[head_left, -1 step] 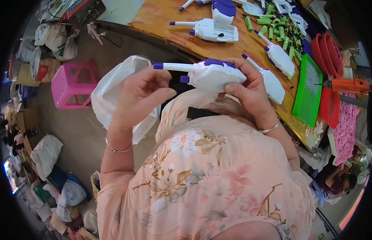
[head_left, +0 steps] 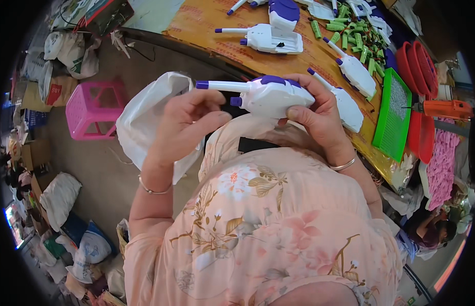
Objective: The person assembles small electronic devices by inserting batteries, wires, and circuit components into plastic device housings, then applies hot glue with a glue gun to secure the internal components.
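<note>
My right hand (head_left: 319, 115) grips the rear of a white and purple handheld device (head_left: 278, 99), thumb on the near face and fingers behind it. A thin white tube with a purple tip points left from its body, above a short purple nub. My left hand (head_left: 184, 122) is just left of the body, under the tube, its thumb and curled fingers apart with nothing between them. Behind it hangs a white plastic bag (head_left: 140, 117). Similar devices lie on the table: one with an open body (head_left: 276, 40) and two (head_left: 357, 71) beyond my right hand.
Green battery cells (head_left: 355, 38) are heaped on the brown-covered table (head_left: 196, 25). At right are a green basket (head_left: 393, 117) of small metal parts, red trays (head_left: 418, 69) and an orange power screwdriver (head_left: 446, 109). A pink stool (head_left: 94, 109) stands on the floor at left.
My left hand has shifted slightly to the right, closer to the device's body. The right hand and the device stay in place.
</note>
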{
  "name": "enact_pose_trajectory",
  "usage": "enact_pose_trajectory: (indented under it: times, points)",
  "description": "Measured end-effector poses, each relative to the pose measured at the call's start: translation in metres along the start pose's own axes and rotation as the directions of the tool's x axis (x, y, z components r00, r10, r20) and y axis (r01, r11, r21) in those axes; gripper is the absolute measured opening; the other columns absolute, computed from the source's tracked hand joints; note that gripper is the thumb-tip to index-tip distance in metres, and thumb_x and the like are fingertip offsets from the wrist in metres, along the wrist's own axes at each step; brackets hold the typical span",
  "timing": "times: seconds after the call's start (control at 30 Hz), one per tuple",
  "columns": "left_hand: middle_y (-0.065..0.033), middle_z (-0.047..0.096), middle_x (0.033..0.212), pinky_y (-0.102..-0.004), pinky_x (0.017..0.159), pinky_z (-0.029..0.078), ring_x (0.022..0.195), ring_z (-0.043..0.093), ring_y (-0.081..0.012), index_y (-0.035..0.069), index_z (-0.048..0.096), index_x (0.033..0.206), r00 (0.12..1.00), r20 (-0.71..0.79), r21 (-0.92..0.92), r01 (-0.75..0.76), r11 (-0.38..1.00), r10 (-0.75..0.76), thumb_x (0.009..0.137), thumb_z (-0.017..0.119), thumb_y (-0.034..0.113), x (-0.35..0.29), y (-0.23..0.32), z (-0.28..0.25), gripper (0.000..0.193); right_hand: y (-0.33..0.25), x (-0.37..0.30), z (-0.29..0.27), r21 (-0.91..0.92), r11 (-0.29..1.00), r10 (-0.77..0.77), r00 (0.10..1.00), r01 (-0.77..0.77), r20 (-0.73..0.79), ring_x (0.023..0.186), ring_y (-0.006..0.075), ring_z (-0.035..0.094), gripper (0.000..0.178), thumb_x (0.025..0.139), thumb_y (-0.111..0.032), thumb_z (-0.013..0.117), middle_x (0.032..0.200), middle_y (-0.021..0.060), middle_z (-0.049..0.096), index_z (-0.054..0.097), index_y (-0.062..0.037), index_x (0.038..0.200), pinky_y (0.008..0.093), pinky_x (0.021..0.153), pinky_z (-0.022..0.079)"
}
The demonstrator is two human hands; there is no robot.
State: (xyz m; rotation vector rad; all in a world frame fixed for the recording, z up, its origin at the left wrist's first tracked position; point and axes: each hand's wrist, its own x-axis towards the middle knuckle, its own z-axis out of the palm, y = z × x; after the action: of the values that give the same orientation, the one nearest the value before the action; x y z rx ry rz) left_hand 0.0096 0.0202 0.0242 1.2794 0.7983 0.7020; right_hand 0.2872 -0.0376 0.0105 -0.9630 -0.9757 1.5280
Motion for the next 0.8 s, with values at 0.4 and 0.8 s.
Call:
enact_pose_trajectory:
  times: [0.4,0.8]
  points:
    - [-0.0046,0.066,0.078,-0.0265,0.058,0.046,0.065,0.055,-0.0122,-0.004,0.071,0.102,0.969,-0.019,0.275,-0.232,0.933,0.246,0.092,0.067,0.002,0.011,-0.009,0.032,0.012,0.005,-0.01,-0.005,-0.059,0.998,0.002,1.0,-0.004,-0.024,0.094,0.0088,0.063,0.056,0.083,-0.001,0.078,0.113,0.0036,0.068,0.058,-0.0034,0.135,0.0256,0.081,0.056]
    - [-0.0064,0.062,0.067,-0.0318,0.06,0.046,0.063,0.057,-0.0147,-0.002,0.065,0.081,0.995,-0.077,0.628,-0.001,0.778,0.064,0.082,0.073,0.003,-0.013,0.021,0.007,0.009,0.002,-0.011,-0.003,-0.175,0.982,0.064,0.996,-0.075,-0.07,0.097,0.0109,0.063,0.056,0.082,0.0,0.075,0.115,0.0031,0.066,0.058,-0.0041,0.136,0.0265,0.083,0.054]
